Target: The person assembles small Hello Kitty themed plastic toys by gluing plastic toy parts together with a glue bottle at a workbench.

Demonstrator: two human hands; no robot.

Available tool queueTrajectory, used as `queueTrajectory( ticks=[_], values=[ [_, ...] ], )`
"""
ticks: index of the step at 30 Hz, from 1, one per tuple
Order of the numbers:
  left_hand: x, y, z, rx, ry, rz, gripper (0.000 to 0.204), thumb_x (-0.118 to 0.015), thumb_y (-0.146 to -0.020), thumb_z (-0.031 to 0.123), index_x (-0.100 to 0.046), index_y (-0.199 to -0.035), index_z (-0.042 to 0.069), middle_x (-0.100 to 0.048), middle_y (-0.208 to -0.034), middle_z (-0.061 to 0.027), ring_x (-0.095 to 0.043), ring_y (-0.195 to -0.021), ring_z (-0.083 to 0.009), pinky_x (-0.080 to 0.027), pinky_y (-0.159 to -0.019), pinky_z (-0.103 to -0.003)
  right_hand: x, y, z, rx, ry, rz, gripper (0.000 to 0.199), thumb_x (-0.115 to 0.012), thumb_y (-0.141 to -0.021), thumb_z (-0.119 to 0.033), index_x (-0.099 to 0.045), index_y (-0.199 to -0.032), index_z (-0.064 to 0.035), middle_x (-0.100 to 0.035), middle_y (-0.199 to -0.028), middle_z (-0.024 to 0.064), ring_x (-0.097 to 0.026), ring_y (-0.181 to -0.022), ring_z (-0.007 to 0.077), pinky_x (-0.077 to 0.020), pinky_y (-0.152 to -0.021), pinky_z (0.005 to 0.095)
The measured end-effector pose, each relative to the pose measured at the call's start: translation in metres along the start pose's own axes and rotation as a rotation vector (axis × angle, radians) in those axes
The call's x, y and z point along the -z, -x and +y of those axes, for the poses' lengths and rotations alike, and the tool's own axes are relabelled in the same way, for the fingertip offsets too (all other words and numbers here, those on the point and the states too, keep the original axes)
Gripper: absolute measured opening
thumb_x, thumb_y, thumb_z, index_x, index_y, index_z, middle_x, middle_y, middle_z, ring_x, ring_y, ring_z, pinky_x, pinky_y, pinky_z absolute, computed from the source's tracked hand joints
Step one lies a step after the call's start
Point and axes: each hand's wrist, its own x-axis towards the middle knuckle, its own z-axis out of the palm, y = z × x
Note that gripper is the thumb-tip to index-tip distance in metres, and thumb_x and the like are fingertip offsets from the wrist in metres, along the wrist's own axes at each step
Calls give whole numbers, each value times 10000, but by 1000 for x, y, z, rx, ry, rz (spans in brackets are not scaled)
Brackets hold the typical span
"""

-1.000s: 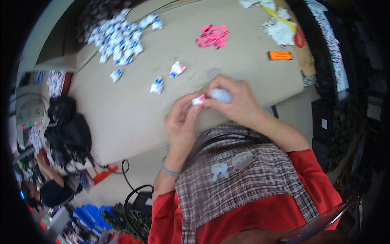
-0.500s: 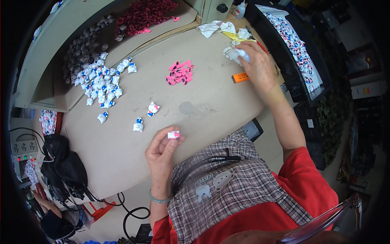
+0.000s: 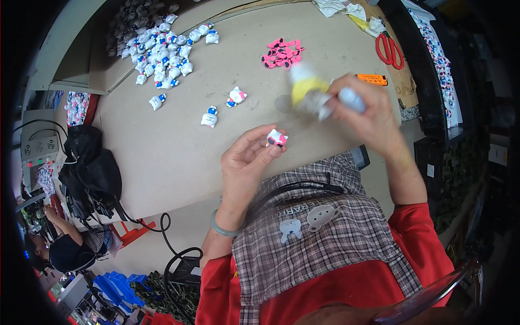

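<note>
My left hand (image 3: 246,157) pinches a small white cat figurine (image 3: 277,137) with pink and dark pieces on its face, above the table's near edge. My right hand (image 3: 368,108) is closed around a pale bottle-like thing (image 3: 352,100), right of the figurine and apart from it. Left of those fingers is a motion-smeared white and yellow thing (image 3: 310,89); its kind and whether it belongs to the bottle I cannot tell. Two figurines lie beyond my left hand, one with a pink bow (image 3: 236,97) and one face down (image 3: 209,117). Pink and black glasses-shaped pieces (image 3: 283,53) lie farther back.
A heap of white and blue figurines (image 3: 162,57) covers the far left, with one loose figurine (image 3: 157,101) before it. Red-handled scissors (image 3: 390,51), an orange box (image 3: 371,79) and a crumpled cloth (image 3: 338,7) lie at right. Black bags (image 3: 89,162) hang at the left edge.
My right hand has come away from the cloth, moving left and nearer with the pale thing. The figurine in my left hand now shows dark pieces on its face. The whole view has shifted.
</note>
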Motion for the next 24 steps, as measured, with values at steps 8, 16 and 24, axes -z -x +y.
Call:
queueTrajectory(
  ticks=[8, 16, 24],
  values=[
    [1, 5, -8, 18, -19, 46, 370, -704, -819, 3, -586, -1162, -71, -676, -1004, -142, -679, -874, -196, -566, -781, -283, -53, 14, -9, 437, -98, -52, 305, -687, -702, 40, -644, -990, -52, -598, -916, 81, -646, -800, 259, -526, -693, 336],
    [-1, 4, -7, 100, -26, 33, 382, -708, -810, 1, -587, -1167, -65, -663, -1063, -145, -673, -932, -197, -567, -817, -278, -55, 18, 4, 666, 46, -37, 316, -709, -655, 22, -652, -957, -51, -589, -896, 78, -640, -793, 262, -532, -678, 351],
    [11, -1, 0, 129, 191, -30, 380, -633, -871, -9, -551, -1241, -42, -654, -1089, -187, -656, -887, -164, -543, -791, -254, 3, 1, 18, 440, 1, 302, 239, -741, -724, 17, -652, -935, -50, -636, -895, 55, -623, -795, 135, -498, -654, 250]
  ],
)
